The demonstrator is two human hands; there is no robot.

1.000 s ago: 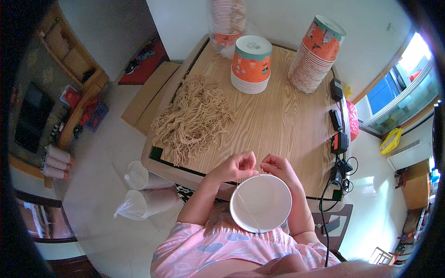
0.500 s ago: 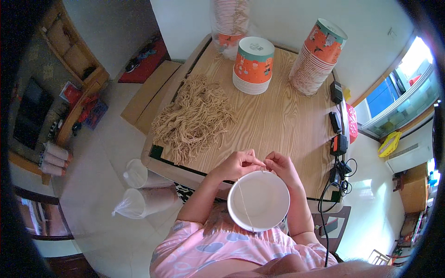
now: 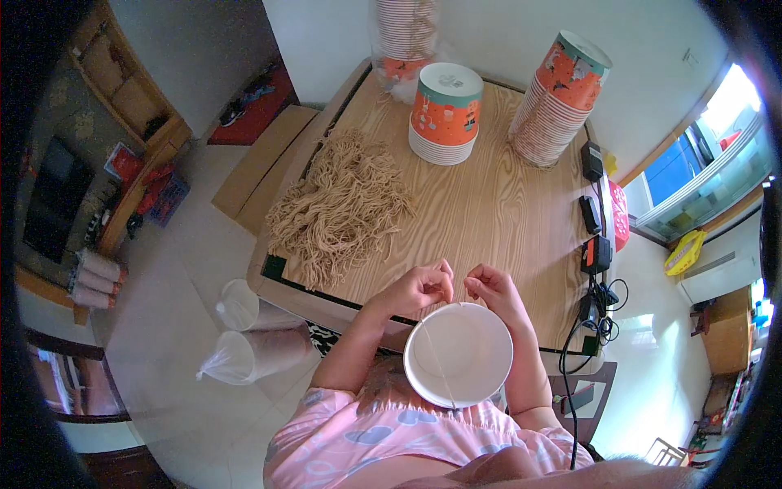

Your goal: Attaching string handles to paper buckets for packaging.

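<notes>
Curling left hand (image 3: pixel 413 292), right hand (image 3: pixel 495 297) at tub (image 3: pixel 487 359), by table's (image 3: pixel 489 220) near edge, leaving grip unclear; best keeping cord (image 3: pixel 435 350) untwisted.

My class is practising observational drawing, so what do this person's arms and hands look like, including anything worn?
The left hand and right hand are ungloved, and nothing worn shows on either wrist. The forearms are bare below pink sleeves patterned with grey-blue shapes.
</notes>
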